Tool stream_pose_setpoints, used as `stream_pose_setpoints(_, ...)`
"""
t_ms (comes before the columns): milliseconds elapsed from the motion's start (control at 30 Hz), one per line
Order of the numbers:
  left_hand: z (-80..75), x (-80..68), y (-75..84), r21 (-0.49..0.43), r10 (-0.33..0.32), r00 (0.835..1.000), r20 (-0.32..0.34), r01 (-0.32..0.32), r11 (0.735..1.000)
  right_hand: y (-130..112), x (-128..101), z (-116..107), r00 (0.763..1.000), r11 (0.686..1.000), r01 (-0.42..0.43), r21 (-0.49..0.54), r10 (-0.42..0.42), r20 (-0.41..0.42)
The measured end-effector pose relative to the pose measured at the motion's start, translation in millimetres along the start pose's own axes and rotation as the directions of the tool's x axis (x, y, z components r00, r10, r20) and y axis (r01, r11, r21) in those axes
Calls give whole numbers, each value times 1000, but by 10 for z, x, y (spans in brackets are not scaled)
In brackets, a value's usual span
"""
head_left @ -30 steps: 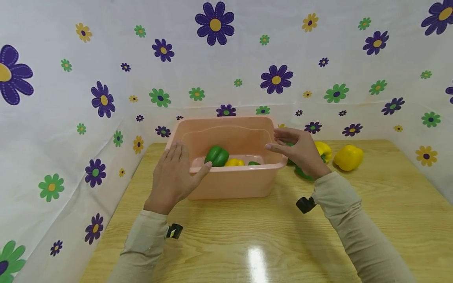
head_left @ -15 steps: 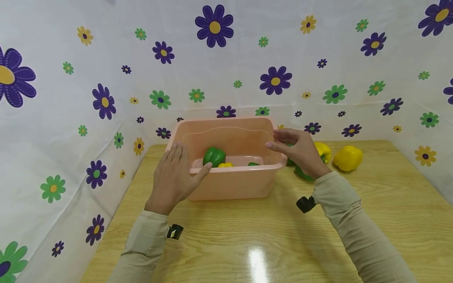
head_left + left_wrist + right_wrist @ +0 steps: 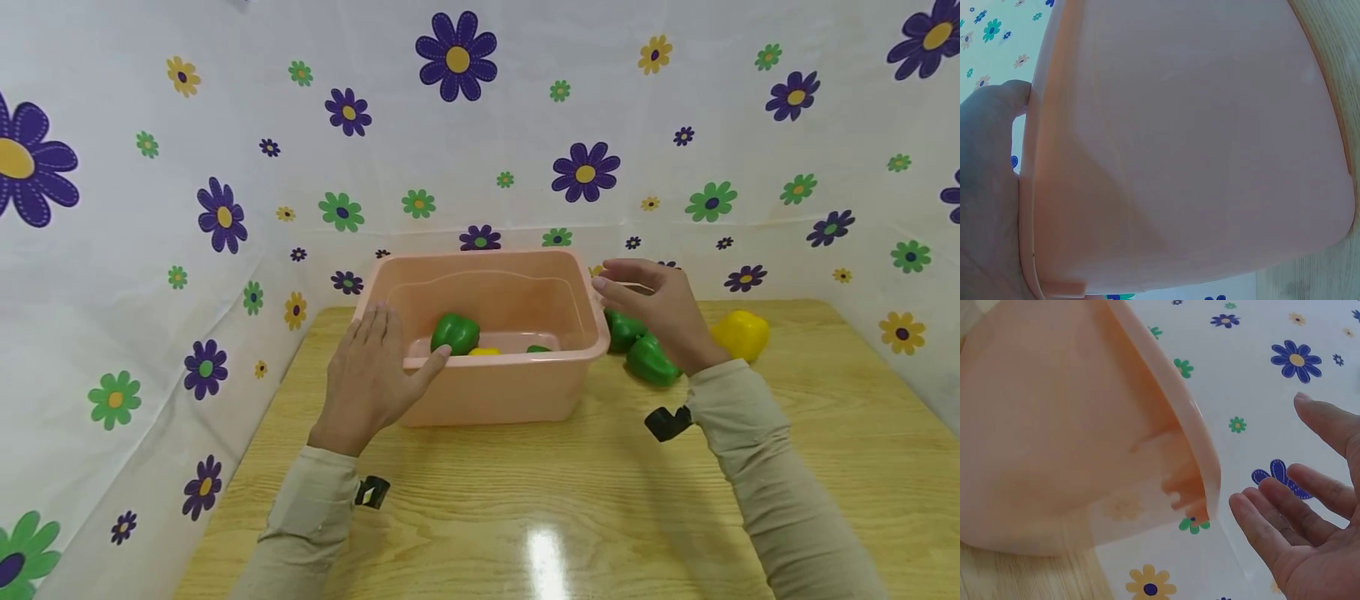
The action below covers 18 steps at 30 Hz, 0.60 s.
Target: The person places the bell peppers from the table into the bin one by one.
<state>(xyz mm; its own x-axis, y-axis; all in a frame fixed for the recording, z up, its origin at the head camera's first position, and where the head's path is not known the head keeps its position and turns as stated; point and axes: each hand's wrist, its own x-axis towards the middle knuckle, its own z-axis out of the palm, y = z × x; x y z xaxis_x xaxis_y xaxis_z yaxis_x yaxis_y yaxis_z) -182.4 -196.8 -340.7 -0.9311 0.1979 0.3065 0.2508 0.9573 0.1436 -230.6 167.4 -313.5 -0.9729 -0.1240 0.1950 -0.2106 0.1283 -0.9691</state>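
Note:
A peach plastic basin point(image 3: 495, 360) stands on the wooden table point(image 3: 525, 500). It holds a green pepper point(image 3: 454, 332), a yellow pepper point(image 3: 483, 351) and a sliver of another green one point(image 3: 537, 347). My left hand point(image 3: 386, 354) rests flat against the basin's front left corner, thumb along the rim. In the left wrist view, the left hand point(image 3: 988, 187) presses the basin point(image 3: 1197, 144) wall. My right hand point(image 3: 645, 292) hovers with straight fingers just right of the basin. In the right wrist view, the right hand point(image 3: 1297, 519) is apart from the basin point(image 3: 1066, 425) rim.
Two green peppers point(image 3: 649, 360) point(image 3: 621, 327) lie on the table right of the basin, below my right hand. A yellow pepper point(image 3: 742, 333) lies farther right. Flowered white cloth point(image 3: 150, 250) walls the table at the back and both sides.
My right hand has come off the basin's right rim and moved right and slightly up, uncovering the green peppers. The left hand has stayed where it was on the basin.

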Motion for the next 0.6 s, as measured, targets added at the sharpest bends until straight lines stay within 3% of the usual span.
stream_pose_setpoints(300, -2, 12, -4, 14, 8, 1000, -24, -8, 1000, 55, -43, -183, 995, 996, -77, -48, 73, -70)
stream_pose_setpoints(600, 0, -2, 2, 4, 10, 1000, -24, -10, 1000, 168, -104, -335, 955, 961, -227, -158, 187, -230)
